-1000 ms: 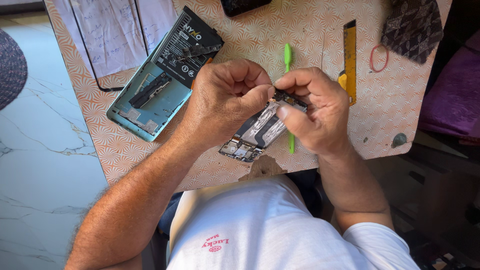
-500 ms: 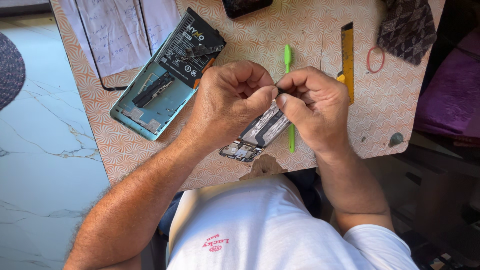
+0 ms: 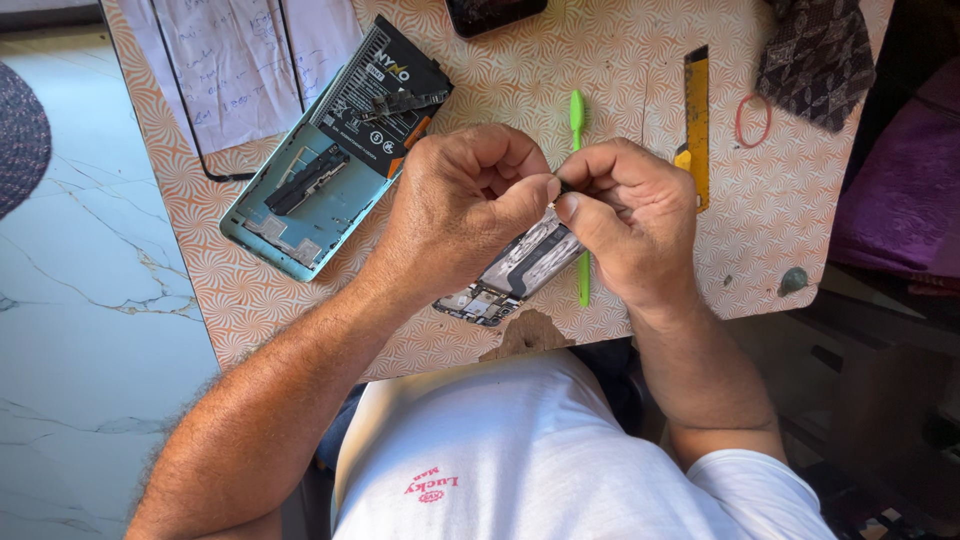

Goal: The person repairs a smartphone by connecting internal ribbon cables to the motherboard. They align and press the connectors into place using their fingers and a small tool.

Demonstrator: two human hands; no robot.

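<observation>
A person in a white T-shirt (image 3: pixel 520 460) bends over a small table (image 3: pixel 800 190) covered in a patterned orange-and-white sheet, both bare forearms reaching up from the lower edge of the frame. At far left, sheets of handwritten paper (image 3: pixel 230 70) lie at the table's top corner, with a thin black frame resting over them. Just right of these sits an opened phone housing (image 3: pixel 300 215), pale teal at the rim, its inner parts exposed, and a black battery (image 3: pixel 375 95) lies across its upper end. The left hand (image 3: pixel 455 215) comes in on a diagonal from the lower left, wrist straight, fingers curled into a loose fist, thumb pressed forward against the forefinger. It meets the right hand (image 3: pixel 625 215), which rises from the lower right with the wrist bent inward, its thumb and forefinger pinched tight against those of the left. Between the two sets of fingertips a small dark part (image 3: pixel 563 187) is nipped, too small to identify. Directly under the hands, on the table, lies a phone circuit assembly (image 3: pixel 515 272), grey and black, tilted; whether the held part is joined to it cannot be told. A green plastic pry tool (image 3: pixel 578 120) lies upright behind the hands, partly hidden. Further right are a yellow utility knife (image 3: pixel 696 100), a red rubber band (image 3: pixel 752 120) and a dark patterned cloth (image 3: pixel 815 55).
</observation>
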